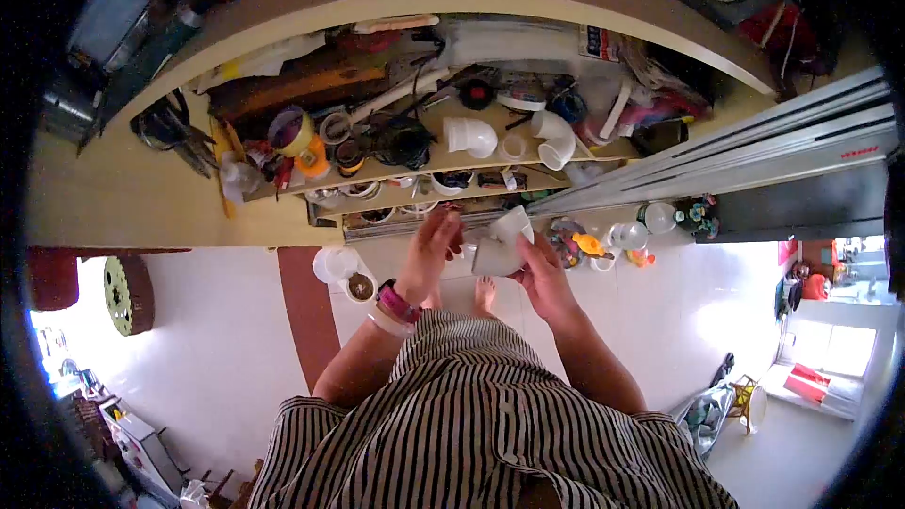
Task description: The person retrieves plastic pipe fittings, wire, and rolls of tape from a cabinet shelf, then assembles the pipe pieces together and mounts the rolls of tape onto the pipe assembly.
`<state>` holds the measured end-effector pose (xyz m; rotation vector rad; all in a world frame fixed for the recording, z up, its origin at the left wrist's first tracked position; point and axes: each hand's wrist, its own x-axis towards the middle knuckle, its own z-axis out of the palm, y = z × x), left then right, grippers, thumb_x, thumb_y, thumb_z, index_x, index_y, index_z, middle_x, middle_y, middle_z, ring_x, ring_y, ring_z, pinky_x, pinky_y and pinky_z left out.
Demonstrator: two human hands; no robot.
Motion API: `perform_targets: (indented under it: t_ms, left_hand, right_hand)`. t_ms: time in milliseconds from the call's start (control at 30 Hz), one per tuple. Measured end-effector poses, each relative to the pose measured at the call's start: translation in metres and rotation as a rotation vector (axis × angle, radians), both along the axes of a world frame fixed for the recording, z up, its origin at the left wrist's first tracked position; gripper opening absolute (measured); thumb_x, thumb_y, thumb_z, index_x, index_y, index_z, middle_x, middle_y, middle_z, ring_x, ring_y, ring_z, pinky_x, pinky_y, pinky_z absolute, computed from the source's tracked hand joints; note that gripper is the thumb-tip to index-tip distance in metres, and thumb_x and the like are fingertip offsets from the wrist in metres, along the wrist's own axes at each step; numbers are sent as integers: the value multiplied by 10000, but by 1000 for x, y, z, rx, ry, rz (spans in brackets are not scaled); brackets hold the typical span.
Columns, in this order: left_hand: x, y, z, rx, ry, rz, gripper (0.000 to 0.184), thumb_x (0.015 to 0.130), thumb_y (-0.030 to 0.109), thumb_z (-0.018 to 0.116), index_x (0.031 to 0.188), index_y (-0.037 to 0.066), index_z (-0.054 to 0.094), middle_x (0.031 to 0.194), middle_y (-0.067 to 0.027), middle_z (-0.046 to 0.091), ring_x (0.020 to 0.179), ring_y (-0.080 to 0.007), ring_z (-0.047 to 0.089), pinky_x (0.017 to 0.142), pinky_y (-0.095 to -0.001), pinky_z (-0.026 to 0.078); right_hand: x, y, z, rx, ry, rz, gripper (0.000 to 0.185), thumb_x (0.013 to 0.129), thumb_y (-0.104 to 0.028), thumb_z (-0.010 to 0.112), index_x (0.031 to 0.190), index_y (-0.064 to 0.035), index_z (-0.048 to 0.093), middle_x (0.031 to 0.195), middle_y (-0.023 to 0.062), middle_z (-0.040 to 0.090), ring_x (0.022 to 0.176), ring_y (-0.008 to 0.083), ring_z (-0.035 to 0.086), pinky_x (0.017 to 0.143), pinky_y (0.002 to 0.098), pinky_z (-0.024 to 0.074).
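Observation:
My right hand (547,281) is closed on a white plastic piece (498,250), which looks like a small container or a pipe fitting; its exact kind is not clear. Just left of it is my left hand (430,253), fingers curled together near the piece's left side. Something small and dark reddish shows at those fingertips, too small to name. Both hands are in front of the lower shelves. On the shelf above them lie a white pipe elbow (469,137) and a second white elbow (554,139).
A cluttered shelf unit (415,172) holds a black cable bundle (403,143), an orange tape roll (311,158) and several tools. Long metal rails (726,165) slant along the right. Plastic containers (627,236) and a yellow toy (590,245) lie low at right; a round cushion-like seat (128,295) stands left.

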<state>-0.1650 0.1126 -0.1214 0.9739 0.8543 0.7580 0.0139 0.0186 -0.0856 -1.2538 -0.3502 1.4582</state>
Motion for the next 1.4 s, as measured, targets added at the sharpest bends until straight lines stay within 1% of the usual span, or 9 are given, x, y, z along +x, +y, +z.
perform_targets:
  t_ms: [100,167,300,467,667,767,967,1233,1400]
  left_hand:
    - [19,-20,7,103,3,22,141,969,187,586,1019,69,528,781,34,528,690,-54,480,592,-199,381]
    - [21,-27,-7,158,-57,14,349,889,-13,652,1180,51,471,901,4,584,733,-53,507,637,-226,433]
    - [20,-31,17,-72,-237,117,353,911,9,627,1221,65,468,923,4,586,709,-57,487,629,-228,430]
    - [-6,-31,-3,-183,-224,77,301,940,89,597,1225,117,504,1040,-4,620,759,-54,485,602,-198,352]
    - [-3,-32,-4,-160,-89,41,370,906,86,626,1255,133,512,1047,11,620,810,-58,518,636,-196,380]
    - [9,-24,-7,70,-101,28,485,896,78,637,1347,98,461,1139,-48,598,986,-132,575,807,-250,467]
    - [58,12,-47,-18,-225,-7,632,872,49,674,1431,94,381,1177,-94,601,1051,-172,599,879,-302,501]
    - [132,37,-29,118,-294,8,636,830,86,742,1392,47,445,1273,-83,568,1095,-147,576,926,-286,485]
    - [153,48,-56,69,-250,61,606,825,151,753,1360,51,487,1238,-64,592,1079,-140,572,896,-281,489]
  right_hand:
    - [0,7,-2,60,-168,51,400,939,-276,618,1249,-35,542,1149,69,628,1046,162,591,885,316,477]
    - [3,13,-4,77,-280,77,399,933,-268,631,1243,-30,547,1141,64,630,1049,156,585,892,322,473]
    - [40,42,-45,366,-762,179,368,920,-265,643,1207,-47,571,1071,129,667,967,245,648,807,371,512]
    - [114,149,15,-10,-1648,122,416,886,-309,638,1208,-54,571,1036,201,669,922,390,657,796,478,535]
    - [165,235,-24,-69,-1897,155,501,832,-320,664,1251,-61,576,1101,214,648,1025,401,619,902,493,483]
    - [183,252,-36,-88,-2140,142,455,848,-320,646,1221,-63,599,1094,199,661,1035,388,615,910,485,479]
    - [154,236,33,308,-1848,-59,275,870,-270,651,1039,-58,698,934,152,700,871,338,668,795,425,518]
    - [118,197,130,505,-1362,-129,251,892,-225,702,1025,-12,693,795,-5,636,673,30,503,582,213,427]
    - [98,143,159,456,-904,-284,273,894,-200,702,1089,-13,661,866,12,639,670,45,515,572,217,445]
